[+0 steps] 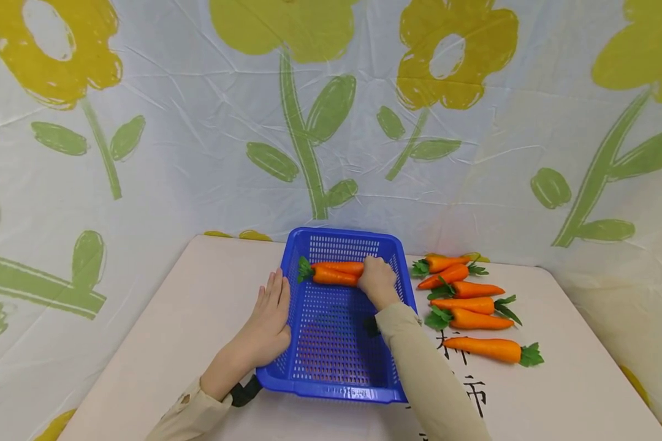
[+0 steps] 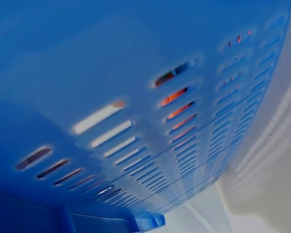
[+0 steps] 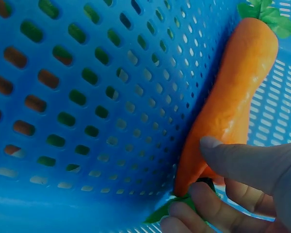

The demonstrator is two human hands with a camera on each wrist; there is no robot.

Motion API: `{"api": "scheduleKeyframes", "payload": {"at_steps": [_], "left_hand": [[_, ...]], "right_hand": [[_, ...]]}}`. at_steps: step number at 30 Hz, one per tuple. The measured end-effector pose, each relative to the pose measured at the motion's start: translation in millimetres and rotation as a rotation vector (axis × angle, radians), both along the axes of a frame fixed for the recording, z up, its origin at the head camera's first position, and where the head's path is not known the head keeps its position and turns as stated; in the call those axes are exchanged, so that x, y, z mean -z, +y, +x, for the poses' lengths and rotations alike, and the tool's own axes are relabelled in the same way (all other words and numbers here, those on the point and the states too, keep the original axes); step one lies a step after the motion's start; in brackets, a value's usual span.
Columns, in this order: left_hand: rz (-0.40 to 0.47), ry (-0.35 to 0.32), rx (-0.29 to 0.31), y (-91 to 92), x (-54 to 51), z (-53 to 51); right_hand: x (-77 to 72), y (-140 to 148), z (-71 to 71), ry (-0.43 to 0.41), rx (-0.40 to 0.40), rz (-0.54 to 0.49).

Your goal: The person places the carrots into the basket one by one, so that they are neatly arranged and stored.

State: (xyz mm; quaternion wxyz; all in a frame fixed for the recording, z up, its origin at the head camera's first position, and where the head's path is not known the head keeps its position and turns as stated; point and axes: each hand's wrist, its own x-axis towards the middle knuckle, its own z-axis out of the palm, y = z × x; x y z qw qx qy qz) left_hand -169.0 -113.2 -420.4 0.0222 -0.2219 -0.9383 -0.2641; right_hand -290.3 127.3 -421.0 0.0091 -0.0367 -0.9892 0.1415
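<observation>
A white fabric backdrop (image 1: 182, 159), creased and printed with yellow flowers on green stems, fills the upper frame and drapes down both sides. Below it spreads a smooth, pale pinkish worktop (image 1: 226, 282). At lower left, the left hand (image 1: 266, 331), coming from a beige sleeve (image 1: 193, 413), lies along the outer left side of a deep blue plastic basket (image 1: 309, 387), its grip wide and its fingers straight. A black object (image 1: 246, 392) sits by that wrist. The basket, a rounded rectangle pierced with rows of small slots, occupies the lower centre. Across its upper part, inside, lie two glossy orange tapered carrots (image 1: 333, 278) side by side, green leaves (image 1: 304, 269) showing at the left end. The right hand (image 1: 377, 280) is at their right end, its grip narrow: in the right wrist view the thumb lies on smooth orange skin, with fingers curled beneath, next to more green leaf. Right of the basket, six loose orange carrots (image 1: 481, 319) with leafy tops rest in a rough column, tops pointing alternately left and right. Black brush-like characters (image 1: 477, 398) mark the worktop at lower right.
</observation>
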Motion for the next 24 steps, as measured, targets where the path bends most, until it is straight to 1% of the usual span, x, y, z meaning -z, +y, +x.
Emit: {"api": "scheduleKeyframes", "payload": {"at_steps": [3, 8, 15, 20, 24], "left_hand": [[-0.002, 0.0, 0.0, 0.0, -0.2, -0.5], [-0.01, -0.011, -0.002, -0.3, -0.8, -0.9], [-0.013, 0.004, -0.001, -0.5, -1.3, -1.2], [-0.004, 0.007, 0.003, -0.5, -0.4, -1.9], [-0.004, 0.002, 0.01, -0.9, 1.0, -2.1]], "right_hand": [[1.1, -0.3, -0.9, 0.004, 0.003, 0.0], [1.6, -0.8, -2.6, -0.02, 0.021, -0.019], [-4.7, 0.5, -3.9, -0.055, 0.033, -0.067], [-13.6, 3.2, -3.5, -0.053, 0.024, -0.141], [-24.1, 6.5, -1.9, -0.044, 0.013, -0.237]]}}
